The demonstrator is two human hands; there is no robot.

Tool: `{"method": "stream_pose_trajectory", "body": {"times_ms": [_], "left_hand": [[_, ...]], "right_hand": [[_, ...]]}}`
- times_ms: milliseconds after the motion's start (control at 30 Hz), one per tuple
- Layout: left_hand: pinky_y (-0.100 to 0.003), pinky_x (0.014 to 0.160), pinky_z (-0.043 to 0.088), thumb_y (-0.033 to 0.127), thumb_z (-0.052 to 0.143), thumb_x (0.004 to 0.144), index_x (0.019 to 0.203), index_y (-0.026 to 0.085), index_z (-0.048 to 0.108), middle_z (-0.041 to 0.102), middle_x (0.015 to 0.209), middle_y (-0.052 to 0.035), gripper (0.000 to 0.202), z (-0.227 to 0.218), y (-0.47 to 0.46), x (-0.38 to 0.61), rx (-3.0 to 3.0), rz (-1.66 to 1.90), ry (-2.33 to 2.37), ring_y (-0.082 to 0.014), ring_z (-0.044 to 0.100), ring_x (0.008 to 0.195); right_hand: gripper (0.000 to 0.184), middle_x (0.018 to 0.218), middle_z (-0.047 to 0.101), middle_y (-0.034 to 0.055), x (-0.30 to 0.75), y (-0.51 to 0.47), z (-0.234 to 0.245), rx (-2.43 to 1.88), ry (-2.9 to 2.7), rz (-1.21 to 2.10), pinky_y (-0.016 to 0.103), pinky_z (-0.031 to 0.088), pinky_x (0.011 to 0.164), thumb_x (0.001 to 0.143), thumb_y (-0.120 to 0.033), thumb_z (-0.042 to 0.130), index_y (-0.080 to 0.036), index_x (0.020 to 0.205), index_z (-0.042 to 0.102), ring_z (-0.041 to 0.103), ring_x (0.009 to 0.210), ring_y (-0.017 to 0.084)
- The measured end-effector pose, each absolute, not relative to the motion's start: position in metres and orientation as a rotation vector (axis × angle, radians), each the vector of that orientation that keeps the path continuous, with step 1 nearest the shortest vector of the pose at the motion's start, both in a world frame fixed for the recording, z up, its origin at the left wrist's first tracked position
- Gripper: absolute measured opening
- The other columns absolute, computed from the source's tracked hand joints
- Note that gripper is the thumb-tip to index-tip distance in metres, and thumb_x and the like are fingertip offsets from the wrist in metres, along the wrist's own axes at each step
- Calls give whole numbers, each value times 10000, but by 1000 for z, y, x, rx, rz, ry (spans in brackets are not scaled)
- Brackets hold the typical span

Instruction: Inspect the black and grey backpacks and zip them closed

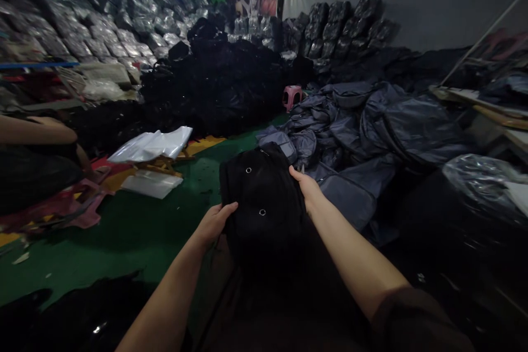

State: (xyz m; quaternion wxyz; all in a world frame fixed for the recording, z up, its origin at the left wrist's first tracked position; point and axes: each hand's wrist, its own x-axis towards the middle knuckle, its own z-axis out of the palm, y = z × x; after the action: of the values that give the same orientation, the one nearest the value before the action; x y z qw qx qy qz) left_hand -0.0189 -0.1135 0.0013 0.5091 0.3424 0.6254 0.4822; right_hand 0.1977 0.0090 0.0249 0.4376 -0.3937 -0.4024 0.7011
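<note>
A black fabric bag [268, 190] with two small metal rings on its upper face is held in front of me. My left hand [214, 223] grips its left side, thumb lying over the edge. My right hand [306, 188] clasps the far right side, its fingers mostly hidden behind the fabric. A small silvery thing shows by the right fingers, too small to name. The bag's lower part merges with dark cloth near my body.
Dark blue bags [346, 126] lie heaped on the right, by a pink stool [292, 98]. A large black pile [223, 80] rises behind. White plastic sheets [152, 144] lie at left on the green floor [140, 236]. A co-worker's arm [37, 129] is at far left.
</note>
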Motion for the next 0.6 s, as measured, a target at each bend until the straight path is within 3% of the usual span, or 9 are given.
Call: {"method": "stream_pose_trajectory", "body": {"times_ms": [100,167,300,367,467,600], "left_hand": [[-252,597,516,389,677,687,741,131,696,722,744,-67,264,-11,-109,-25,740,1256,1466,-202,664,676],[-256,606,525,381,687,673,763,127,699,724,753,-73,269,-19,-107,-31,683,1299,1446,-205,670,684],[-272,629,544,335,690,668,809,112,698,727,786,-91,264,-26,-102,-40,561,1372,1404,-217,682,709],[-272,629,552,307,683,677,830,113,695,729,797,-90,248,-25,-102,-41,499,1414,1373,-214,685,706],[-278,617,562,283,656,704,834,107,688,729,795,-96,222,-20,-101,-39,415,1463,1320,-212,688,690],[-272,639,570,247,629,730,839,97,680,729,806,-100,192,-14,-101,-37,333,1508,1261,-206,692,707]], "right_hand": [[270,492,579,-12,202,9,21,-1052,-1039,1742,259,458,422,778,-442,616,-177,765,564,526,402,133],[316,394,463,-67,206,6,20,-1088,-1098,1720,208,327,319,750,-478,638,-194,689,516,375,299,86],[397,362,321,-107,216,-9,22,-1116,-1268,1693,189,115,298,710,-528,656,-196,614,461,206,283,44],[388,401,343,-99,222,-21,25,-1126,-1401,1665,189,118,323,686,-514,683,-185,624,486,231,322,43],[348,536,437,-69,226,-36,29,-1117,-1731,1495,185,252,414,692,-477,683,-174,662,515,357,461,63],[351,550,381,-73,222,-42,20,-1064,-1781,1366,195,275,474,733,-438,642,-184,617,429,344,511,70]]}}
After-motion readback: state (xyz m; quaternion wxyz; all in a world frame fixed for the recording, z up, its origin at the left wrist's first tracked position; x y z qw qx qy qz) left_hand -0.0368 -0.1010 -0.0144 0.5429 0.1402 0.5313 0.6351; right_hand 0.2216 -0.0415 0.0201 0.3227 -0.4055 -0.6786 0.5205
